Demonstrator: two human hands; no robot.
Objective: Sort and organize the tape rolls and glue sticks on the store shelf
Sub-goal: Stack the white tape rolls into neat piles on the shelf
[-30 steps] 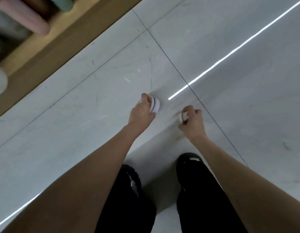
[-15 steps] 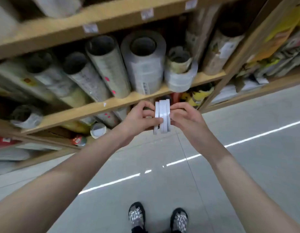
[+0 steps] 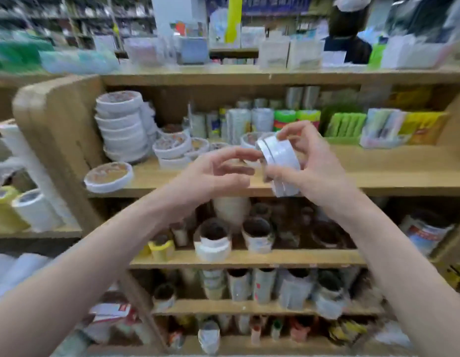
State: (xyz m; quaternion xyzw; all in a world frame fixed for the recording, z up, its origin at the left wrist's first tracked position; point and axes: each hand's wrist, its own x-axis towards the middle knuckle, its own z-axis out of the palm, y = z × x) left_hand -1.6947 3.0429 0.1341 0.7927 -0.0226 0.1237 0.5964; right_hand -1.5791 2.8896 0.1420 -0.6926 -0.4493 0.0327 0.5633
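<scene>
Head view faces a wooden store shelf (image 3: 378,173) with four boards in sight, all blurred. On the main board's left stands one tall stack of white tape rolls (image 3: 122,127), with more loose ones just right of it than I can count. Far right sit green and yellow packets (image 3: 344,124). Nearer, the right hand (image 3: 314,166) grips three thin white tape rolls (image 3: 280,163) pressed together on edge. The left hand (image 3: 213,176) hovers just beside them, fingers spread, holding nothing.

Green packets (image 3: 344,124) upper right on shelf; paper rolls (image 3: 262,284) standing lower centre; person in dark top (image 3: 348,46) top right.
</scene>
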